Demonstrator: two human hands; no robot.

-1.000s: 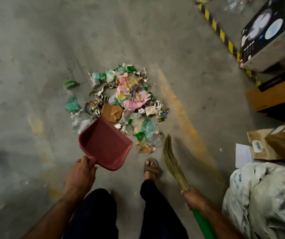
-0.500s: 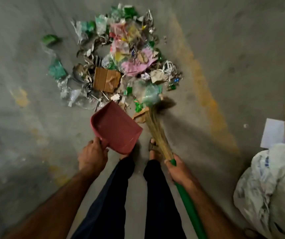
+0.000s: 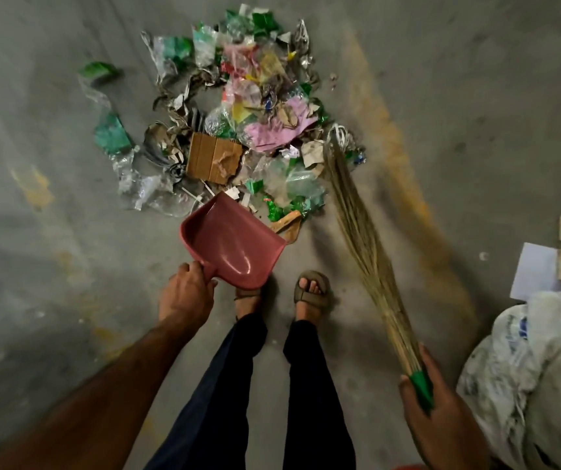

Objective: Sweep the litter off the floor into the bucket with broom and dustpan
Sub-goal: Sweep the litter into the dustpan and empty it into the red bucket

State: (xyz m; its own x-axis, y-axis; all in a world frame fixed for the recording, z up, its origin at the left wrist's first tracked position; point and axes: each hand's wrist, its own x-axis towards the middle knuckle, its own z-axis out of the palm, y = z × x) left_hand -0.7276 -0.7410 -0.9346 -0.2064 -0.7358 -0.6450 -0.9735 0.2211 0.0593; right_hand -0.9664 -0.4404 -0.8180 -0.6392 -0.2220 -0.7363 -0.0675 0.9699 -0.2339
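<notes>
Left hand (image 3: pixel 186 293): fingers wrapped on dustpan (image 3: pixel 235 247) handle, mouth just short of litter (image 3: pixel 238 123).
Right hand (image 3: pixel 436 412): clasps broom (image 3: pixel 357 232) neck, tip at pile's far-right edge.
Advice: seat lip flat; draw short strokes panward.
Bucket: unseen.

1. One dustpan (image 3: pixel 231 247), reddish-pink, no litter inside it.
2. One broom (image 3: pixel 362 232), with straw bristles and a green handle.
3. Two hands: left hand (image 3: pixel 186 293) gripping the dustpan handle, right hand (image 3: pixel 433 398) wrapped round the broom.
4. One litter pile (image 3: pixel 245 120) on the floor; pieces too many and too tangled to count.
5. One flat brown cardboard piece (image 3: pixel 213 157) within the pile.
6. Two stray green scraps (image 3: pixel 98 71) (image 3: pixel 111 132) left of the pile.
7. Two sandalled feet (image 3: pixel 311 290).
8. One white sack (image 3: pixel 536 374), right edge.
</notes>
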